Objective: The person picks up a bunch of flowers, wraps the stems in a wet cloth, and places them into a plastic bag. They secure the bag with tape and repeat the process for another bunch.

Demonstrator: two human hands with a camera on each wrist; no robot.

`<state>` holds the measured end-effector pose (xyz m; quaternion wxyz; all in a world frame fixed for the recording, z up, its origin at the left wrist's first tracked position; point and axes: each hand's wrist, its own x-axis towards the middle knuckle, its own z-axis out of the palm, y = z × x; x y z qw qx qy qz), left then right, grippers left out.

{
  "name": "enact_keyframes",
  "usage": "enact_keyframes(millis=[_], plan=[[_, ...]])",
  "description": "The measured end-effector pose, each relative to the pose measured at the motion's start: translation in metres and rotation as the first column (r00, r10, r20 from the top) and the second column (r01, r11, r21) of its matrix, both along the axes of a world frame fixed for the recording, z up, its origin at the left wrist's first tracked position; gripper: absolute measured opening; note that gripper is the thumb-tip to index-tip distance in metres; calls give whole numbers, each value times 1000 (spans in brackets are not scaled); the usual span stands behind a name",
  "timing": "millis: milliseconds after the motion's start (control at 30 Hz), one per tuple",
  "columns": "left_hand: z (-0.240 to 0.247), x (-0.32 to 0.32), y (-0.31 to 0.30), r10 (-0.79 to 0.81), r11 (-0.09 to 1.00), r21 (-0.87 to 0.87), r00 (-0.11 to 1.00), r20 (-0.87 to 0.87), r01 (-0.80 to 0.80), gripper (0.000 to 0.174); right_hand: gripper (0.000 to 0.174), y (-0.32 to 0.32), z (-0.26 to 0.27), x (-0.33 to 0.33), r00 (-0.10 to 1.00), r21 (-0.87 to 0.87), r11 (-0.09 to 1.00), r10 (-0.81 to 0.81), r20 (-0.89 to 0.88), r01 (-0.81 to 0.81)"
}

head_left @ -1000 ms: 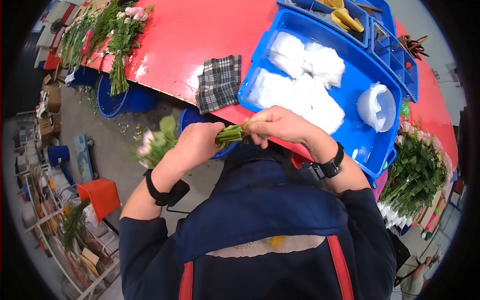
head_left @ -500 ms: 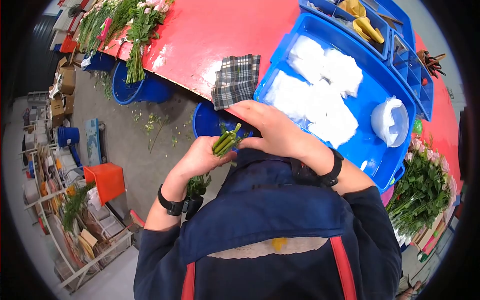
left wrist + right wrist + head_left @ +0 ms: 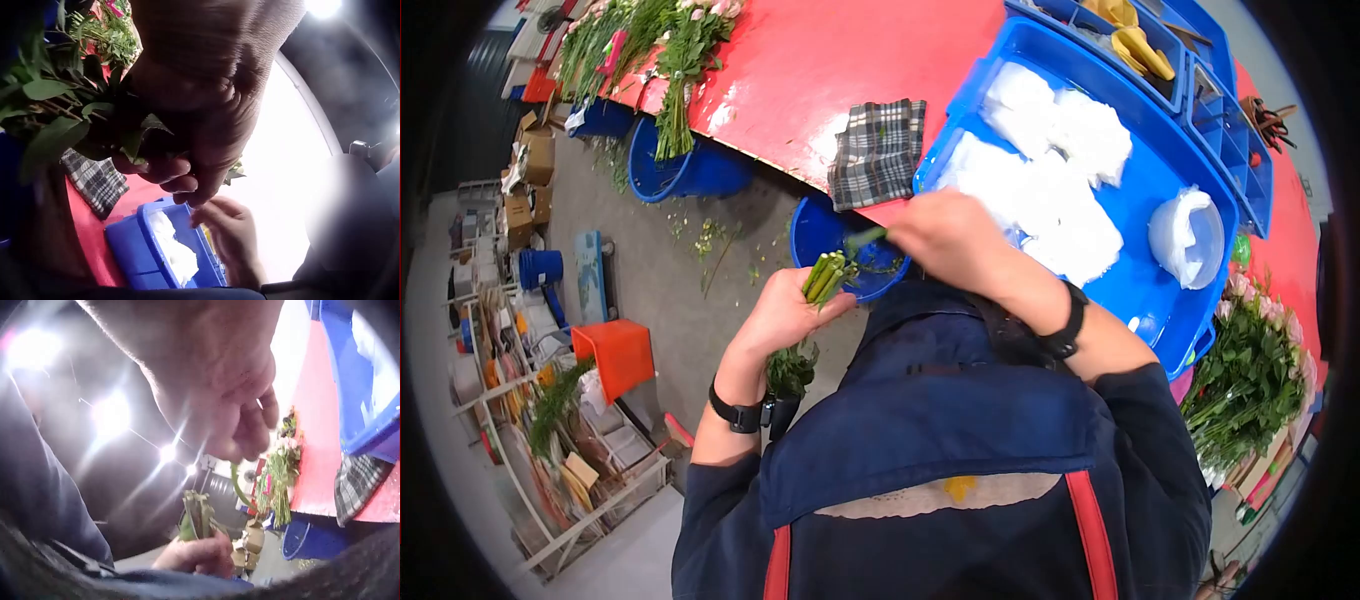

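A bunch of green stems (image 3: 827,278) stands in the left hand (image 3: 775,315), its cut ends poking up above the curled fingers and its leaves (image 3: 790,370) hanging below that hand. The right hand (image 3: 950,240), apart from the bunch and farther right, pinches a thin green strip (image 3: 240,487) at its fingertips; whether this is stem or leaf I cannot tell.

To work well here, the left hand should keep a snug but gentle hold close under the cut ends, so the stems neither slip nor bruise. The right is best drawing pieces off one at a time, away from the bunch, without tugging its neighbours. A blue bucket (image 3: 810,235) sits below and between the hands, handy for catching scraps; letting go over its mouth would likely keep bits off the floor. Turning the bunch a little in the left palm should bring the hidden side round.

Beyond the right hand, on the red surface (image 3: 800,60), lie a checked cloth (image 3: 878,155) and, farther right, a blue tray (image 3: 1145,240) holding white bundles (image 3: 1070,220) and a clear tub (image 3: 1200,250). More pink flowers (image 3: 1250,370) lie well to the right of that hand.
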<state>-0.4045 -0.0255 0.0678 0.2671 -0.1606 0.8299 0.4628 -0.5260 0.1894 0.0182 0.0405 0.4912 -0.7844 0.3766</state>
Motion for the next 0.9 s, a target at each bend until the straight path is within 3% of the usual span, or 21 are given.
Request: enact_keyframes(millis=[33, 100, 133, 233, 267, 367, 400, 500, 533, 567, 600, 633, 667, 733, 800, 900], plan=[[0, 1, 0, 22, 1000, 6, 1000, -11, -22, 17, 17, -9, -9, 8, 982, 259, 963, 22, 189, -71], [2, 2, 1, 65, 997, 35, 998, -22, -64, 18, 40, -12, -8, 24, 952, 394, 912, -19, 307, -109], [3, 3, 0, 88, 995, 58, 996, -21, -87, 20, 48, -13, -7, 24, 931, 195, 975, 24, 364, -102], [1, 7, 1, 116, 988, 107, 993, -5, -114, 21, 42, -24, -6, 24, 831, -180, 954, 296, 471, -239], [0, 7, 3, 111, 986, 123, 994, -3, -110, 22, 31, -26, -2, 26, 736, -166, 949, 313, 600, -268], [5, 6, 5, 1, 1000, 6, 1000, -25, -1, 15, 18, -22, 1, 26, 834, -57, 960, 268, 482, -275], [8, 8, 4, 48, 999, 14, 999, -20, -47, 15, 12, -17, -2, 24, 946, -27, 978, 205, 252, -205], [10, 18, -9, 180, 982, 59, 984, -1, -180, 14, 10, 3, 9, 10, 994, 314, 949, -19, 111, -17], [15, 18, -8, 213, 976, 42, 977, 13, -213, 14, 10, 3, -2, 10, 989, 257, 966, -15, 147, -23], [15, 19, -8, 241, 967, 86, 970, 16, -241, 13, 10, 0, -10, 17, 944, 60, 996, 36, 327, -59], [16, 18, -6, 212, 973, 90, 977, 2, -211, 13, 19, -1, 2, 20, 865, 213, 949, 100, 491, -231], [16, 15, -2, 186, 978, 93, 982, -13, -184, 13, 24, -3, -11, 28, 844, 210, 932, 150, 515, -294], [15, 13, 3, 169, 981, 98, 985, -17, -167, 13, 28, -2, -29, 44, 949, 286, 947, 52, 312, -146], [13, 6, 11, 146, 985, 100, 989, -27, -142, 13, 37, 2, -19, 42, 985, 411, 909, 2, 172, -73], [11, -2, 20, 107, 989, 106, 993, -47, -101, 12, 48, 8, -2, 18, 933, 539, 800, 69, 353, -263], [7, -15, 36, 60, 994, 97, 997, -51, -55, 12, 52, 39, 9, 11, 952, 490, 861, -23, 306, -137]])
